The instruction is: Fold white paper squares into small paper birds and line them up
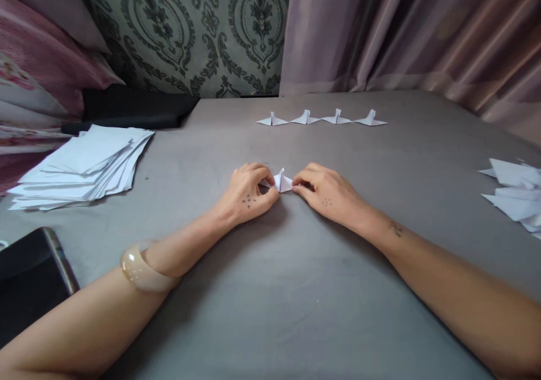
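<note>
A small white origami crane (282,182) is between my two hands, low over the grey cloth. My left hand (250,193) pinches its left wing between thumb and fingers. On the other side, my right hand (323,191) pinches the tip of the right wing. The crane's middle points upward, and its wing ends are partly hidden by my fingers. Farther back, several finished-looking paper cranes (305,117) stand in a row with wings spread, nearly touching tip to tip.
A stack of white paper sheets (84,166) lies at the left, before a folded black cloth (135,106). A dark phone-like device (34,281) rests at the lower left. More folded white paper pieces (518,191) lie at the right edge. Curtains (359,30) hang behind the grey-covered surface (270,301).
</note>
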